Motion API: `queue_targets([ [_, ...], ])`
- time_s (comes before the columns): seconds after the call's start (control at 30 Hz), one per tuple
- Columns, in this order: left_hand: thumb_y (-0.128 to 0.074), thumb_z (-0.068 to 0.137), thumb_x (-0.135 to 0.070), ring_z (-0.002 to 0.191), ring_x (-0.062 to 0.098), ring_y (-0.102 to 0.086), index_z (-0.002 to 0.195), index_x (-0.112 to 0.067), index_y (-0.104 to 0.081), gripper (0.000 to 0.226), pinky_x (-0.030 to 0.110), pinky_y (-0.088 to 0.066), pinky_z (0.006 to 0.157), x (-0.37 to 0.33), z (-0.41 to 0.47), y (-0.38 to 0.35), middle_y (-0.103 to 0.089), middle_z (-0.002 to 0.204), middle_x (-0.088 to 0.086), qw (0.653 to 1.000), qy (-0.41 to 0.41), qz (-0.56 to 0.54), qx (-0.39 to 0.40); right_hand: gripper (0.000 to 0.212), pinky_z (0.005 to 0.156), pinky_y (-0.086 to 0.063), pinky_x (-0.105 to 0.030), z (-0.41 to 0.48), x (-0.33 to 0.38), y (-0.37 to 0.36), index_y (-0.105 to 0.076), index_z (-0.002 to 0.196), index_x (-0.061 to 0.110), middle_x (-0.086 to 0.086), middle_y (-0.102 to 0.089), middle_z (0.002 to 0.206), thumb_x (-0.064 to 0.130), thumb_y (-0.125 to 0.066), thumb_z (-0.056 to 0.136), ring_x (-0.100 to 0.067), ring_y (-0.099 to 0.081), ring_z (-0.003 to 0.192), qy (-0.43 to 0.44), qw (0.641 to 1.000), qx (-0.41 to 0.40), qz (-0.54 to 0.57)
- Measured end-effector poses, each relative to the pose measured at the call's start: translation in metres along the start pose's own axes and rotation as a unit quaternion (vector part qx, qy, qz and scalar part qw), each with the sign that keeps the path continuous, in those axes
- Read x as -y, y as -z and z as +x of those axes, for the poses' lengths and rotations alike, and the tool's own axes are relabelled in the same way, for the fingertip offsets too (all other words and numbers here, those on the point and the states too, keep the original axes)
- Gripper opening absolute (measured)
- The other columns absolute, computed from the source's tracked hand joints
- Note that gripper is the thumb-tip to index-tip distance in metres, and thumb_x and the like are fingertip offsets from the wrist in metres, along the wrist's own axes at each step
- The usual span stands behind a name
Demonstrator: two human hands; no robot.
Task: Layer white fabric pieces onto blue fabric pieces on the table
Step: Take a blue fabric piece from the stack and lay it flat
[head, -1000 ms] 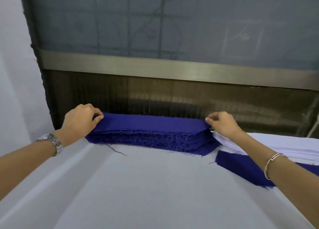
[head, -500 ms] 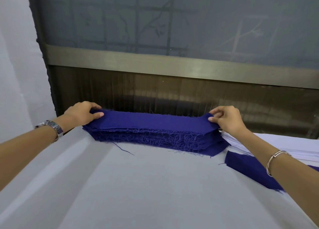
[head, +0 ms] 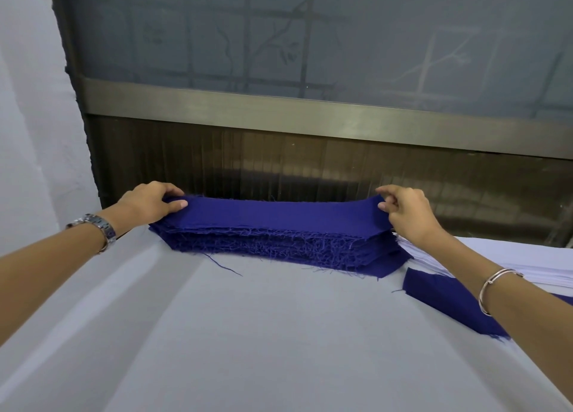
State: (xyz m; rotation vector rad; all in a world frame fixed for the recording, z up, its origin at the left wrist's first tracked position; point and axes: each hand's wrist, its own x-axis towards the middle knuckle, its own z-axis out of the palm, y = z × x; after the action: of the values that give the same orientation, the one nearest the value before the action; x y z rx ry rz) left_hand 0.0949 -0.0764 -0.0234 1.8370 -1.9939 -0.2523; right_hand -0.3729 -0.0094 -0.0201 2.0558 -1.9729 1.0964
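Observation:
A thick stack of dark blue fabric pieces (head: 279,241) with frayed edges lies at the far edge of the white-covered table (head: 248,334). My left hand (head: 148,203) pinches the left end of the top blue piece (head: 279,214), thumb on top. My right hand (head: 406,213) pinches its right end, which is lifted slightly off the stack. A single blue piece (head: 446,300) lies flat to the right, partly under my right forearm. A stack of white fabric pieces (head: 508,262) sits behind it at the right.
A dark wooden panel with a metal rail (head: 310,113) and frosted glass rises directly behind the blue stack. A pale wall (head: 31,101) stands at the left. A loose blue thread (head: 223,266) trails on the table before the stack.
Both hands have taken hold of the top blue piece's ends and raised them a little; the right end now curls up off the stack.

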Motion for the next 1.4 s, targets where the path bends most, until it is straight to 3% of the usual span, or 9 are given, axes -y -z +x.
queue_targets([
  [0.2, -0.057, 0.099, -0.032, 0.124, 0.029, -0.053, 0.137, -0.019, -0.055, 0.041, 0.052, -0.048, 0.103, 0.002, 0.001, -0.003, -0.058, 0.135, 0.009, 1.0, -0.003, -0.018, -0.003, 0.036, 0.098, -0.049, -0.038, -0.006, -0.001, 0.001, -0.06, 0.132, 0.006, 0.012, -0.057, 0.078, -0.004, -0.055, 0.097, -0.013, -0.058, 0.094, 0.019, 0.999, -0.028, 0.021],
  [0.33, -0.057, 0.099, -0.031, 0.126, 0.029, -0.052, 0.136, -0.019, -0.055, 0.04, 0.051, -0.047, 0.105, 0.003, 0.002, -0.003, -0.058, 0.135, 0.008, 1.0, -0.001, -0.023, -0.003, 0.033, 0.093, -0.048, -0.032, -0.006, 0.0, -0.001, -0.062, 0.129, 0.004, 0.004, -0.06, 0.08, -0.003, -0.054, 0.098, -0.015, -0.059, 0.09, 0.017, 0.999, -0.028, 0.021],
  [0.5, -0.057, 0.098, -0.032, 0.126, 0.03, -0.052, 0.136, -0.019, -0.056, 0.04, 0.05, -0.047, 0.104, 0.003, 0.002, -0.004, -0.058, 0.135, 0.008, 1.0, -0.001, -0.024, -0.001, 0.025, 0.075, -0.048, -0.024, -0.002, 0.005, -0.004, -0.07, 0.112, 0.007, 0.001, -0.062, 0.09, 0.012, -0.075, 0.088, -0.015, -0.057, 0.086, -0.028, 0.998, -0.032, 0.056],
  [0.63, -0.057, 0.098, -0.032, 0.127, 0.03, -0.051, 0.136, -0.019, -0.056, 0.039, 0.05, -0.046, 0.105, 0.004, 0.001, -0.004, -0.058, 0.135, 0.008, 1.0, -0.002, -0.027, -0.004, 0.027, 0.088, -0.056, -0.042, -0.001, 0.005, -0.006, -0.072, 0.107, 0.005, 0.005, -0.062, 0.072, 0.002, -0.079, 0.081, -0.014, -0.06, 0.076, -0.049, 0.997, -0.025, 0.055],
  [0.93, -0.058, 0.098, -0.031, 0.124, 0.029, -0.053, 0.135, -0.018, -0.057, 0.038, 0.051, -0.046, 0.105, 0.004, 0.0, -0.003, -0.059, 0.133, 0.008, 1.0, -0.005, -0.029, -0.005, 0.026, 0.086, -0.054, -0.037, -0.005, 0.005, -0.005, -0.069, 0.116, 0.003, 0.01, -0.059, 0.072, 0.002, -0.07, 0.09, -0.013, -0.058, 0.078, -0.031, 0.997, -0.045, 0.057],
  [1.03, -0.058, 0.099, -0.031, 0.124, 0.029, -0.053, 0.135, -0.018, -0.057, 0.038, 0.051, -0.046, 0.105, 0.003, 0.0, -0.003, -0.059, 0.133, 0.008, 1.0, -0.006, -0.027, -0.004, 0.027, 0.092, -0.053, -0.04, -0.006, 0.007, -0.004, -0.069, 0.118, 0.003, 0.008, -0.06, 0.07, 0.001, -0.069, 0.09, -0.01, -0.057, 0.074, -0.02, 0.997, -0.052, 0.053],
  [1.17, -0.057, 0.099, -0.031, 0.124, 0.029, -0.053, 0.135, -0.018, -0.057, 0.038, 0.052, -0.046, 0.105, 0.003, 0.0, -0.003, -0.059, 0.133, 0.008, 1.0, -0.006, -0.03, -0.001, 0.03, 0.102, -0.05, -0.044, -0.009, 0.009, -0.003, -0.065, 0.124, 0.003, 0.001, -0.065, 0.076, 0.001, -0.064, 0.093, -0.015, -0.062, 0.087, -0.005, 0.997, -0.05, 0.05],
  [1.27, -0.057, 0.098, -0.031, 0.123, 0.029, -0.053, 0.135, -0.019, -0.057, 0.038, 0.051, -0.046, 0.105, 0.003, 0.0, -0.003, -0.059, 0.133, 0.008, 0.999, -0.005, -0.032, 0.001, 0.032, 0.104, -0.046, -0.039, -0.01, 0.009, -0.003, -0.062, 0.128, 0.004, -0.001, -0.068, 0.081, 0.003, -0.06, 0.096, -0.014, -0.061, 0.095, 0.011, 0.997, -0.05, 0.055],
  [1.4, -0.058, 0.098, -0.031, 0.124, 0.029, -0.053, 0.135, -0.019, -0.057, 0.039, 0.051, -0.047, 0.105, 0.002, -0.001, -0.002, -0.059, 0.133, 0.008, 0.999, -0.005, -0.032, 0.005, 0.022, 0.089, -0.046, -0.025, -0.009, 0.008, -0.003, -0.065, 0.12, 0.001, -0.003, -0.07, 0.085, 0.005, -0.057, 0.099, -0.016, -0.062, 0.094, 0.019, 0.996, -0.052, 0.066],
])
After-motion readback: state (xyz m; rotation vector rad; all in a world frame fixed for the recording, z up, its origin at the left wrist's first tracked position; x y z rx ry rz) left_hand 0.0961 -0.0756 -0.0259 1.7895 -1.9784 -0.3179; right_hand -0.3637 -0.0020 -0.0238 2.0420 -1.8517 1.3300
